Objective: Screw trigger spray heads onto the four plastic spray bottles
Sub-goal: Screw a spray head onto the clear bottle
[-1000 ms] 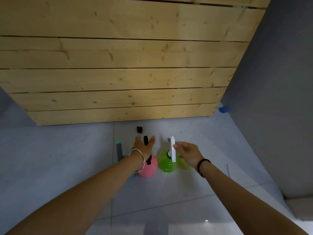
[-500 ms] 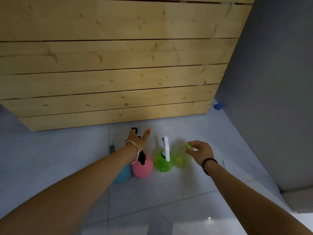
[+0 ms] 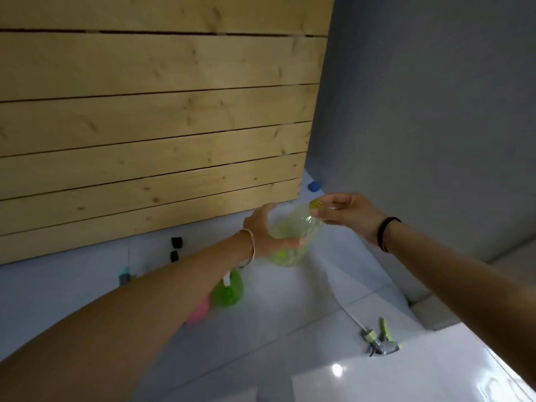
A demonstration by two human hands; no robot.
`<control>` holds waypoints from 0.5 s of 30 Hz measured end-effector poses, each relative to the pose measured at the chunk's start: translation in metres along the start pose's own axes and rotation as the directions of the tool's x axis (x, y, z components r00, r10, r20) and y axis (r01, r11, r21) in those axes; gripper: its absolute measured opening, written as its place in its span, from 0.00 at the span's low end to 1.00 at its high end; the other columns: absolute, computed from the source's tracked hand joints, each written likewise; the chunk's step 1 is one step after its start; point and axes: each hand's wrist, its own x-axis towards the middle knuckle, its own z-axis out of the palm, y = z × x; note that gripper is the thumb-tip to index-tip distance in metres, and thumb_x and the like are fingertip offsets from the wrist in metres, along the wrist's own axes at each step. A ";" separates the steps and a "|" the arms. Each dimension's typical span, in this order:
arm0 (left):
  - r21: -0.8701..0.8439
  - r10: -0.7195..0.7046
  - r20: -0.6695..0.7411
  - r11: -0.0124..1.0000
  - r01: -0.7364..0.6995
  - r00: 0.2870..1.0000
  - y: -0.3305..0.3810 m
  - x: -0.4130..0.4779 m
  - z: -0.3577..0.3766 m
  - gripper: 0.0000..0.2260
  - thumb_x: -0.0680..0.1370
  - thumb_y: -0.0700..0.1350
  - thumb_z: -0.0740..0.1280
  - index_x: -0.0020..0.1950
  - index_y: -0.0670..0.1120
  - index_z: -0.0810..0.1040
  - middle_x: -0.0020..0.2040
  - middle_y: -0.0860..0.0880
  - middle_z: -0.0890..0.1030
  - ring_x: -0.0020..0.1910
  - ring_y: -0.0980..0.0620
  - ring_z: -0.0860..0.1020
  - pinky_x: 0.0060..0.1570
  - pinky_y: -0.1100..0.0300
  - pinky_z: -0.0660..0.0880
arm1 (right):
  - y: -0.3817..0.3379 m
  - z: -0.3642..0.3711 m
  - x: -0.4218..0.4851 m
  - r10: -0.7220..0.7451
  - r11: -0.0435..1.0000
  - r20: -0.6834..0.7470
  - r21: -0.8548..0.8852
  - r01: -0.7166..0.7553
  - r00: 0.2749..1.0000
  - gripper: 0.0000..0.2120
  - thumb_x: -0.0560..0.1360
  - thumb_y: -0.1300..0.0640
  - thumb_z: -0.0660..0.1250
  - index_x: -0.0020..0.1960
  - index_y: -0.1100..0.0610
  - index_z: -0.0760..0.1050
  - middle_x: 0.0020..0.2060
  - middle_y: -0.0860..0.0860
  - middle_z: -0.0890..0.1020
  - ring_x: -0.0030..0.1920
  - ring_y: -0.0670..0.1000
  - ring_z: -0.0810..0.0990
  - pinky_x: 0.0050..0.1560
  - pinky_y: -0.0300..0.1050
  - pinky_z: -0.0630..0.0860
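Observation:
A pale yellow-green plastic bottle (image 3: pixel 293 237) is lifted off the floor and tilted. My left hand (image 3: pixel 262 232) grips its body from the left. My right hand (image 3: pixel 346 211) pinches its neck at the open top. A loose light-green trigger spray head (image 3: pixel 378 338) with a long dip tube lies on the floor at the lower right. A bright green bottle (image 3: pixel 229 290) with a white spray head stands on the floor. My left forearm partly hides a pink bottle (image 3: pixel 198 313). The grey trigger of a teal bottle (image 3: pixel 124 278) shows farther left.
A wooden plank wall (image 3: pixel 150 134) rises behind the bottles and a grey wall (image 3: pixel 435 111) stands on the right. Two small black pieces (image 3: pixel 175 248) lie by the planks. A blue cap (image 3: pixel 314 185) sits in the corner. The floor is glossy tile.
My right hand has lifted the pale bottle from the floor by its neck. My left hand has left the pink bottle and taken the pale bottle's body. The camera has turned right.

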 end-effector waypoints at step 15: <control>0.092 -0.016 0.223 0.996 -0.005 0.975 -0.032 -0.009 0.156 0.37 0.63 0.50 0.79 0.65 0.46 0.63 0.57 0.51 0.71 0.59 0.49 0.73 0.54 0.60 0.70 | 0.242 -0.053 -0.087 0.739 0.667 -0.235 0.383 -0.639 0.631 0.40 0.68 0.46 0.73 0.73 0.58 0.62 0.69 0.57 0.69 0.65 0.57 0.70 0.61 0.53 0.70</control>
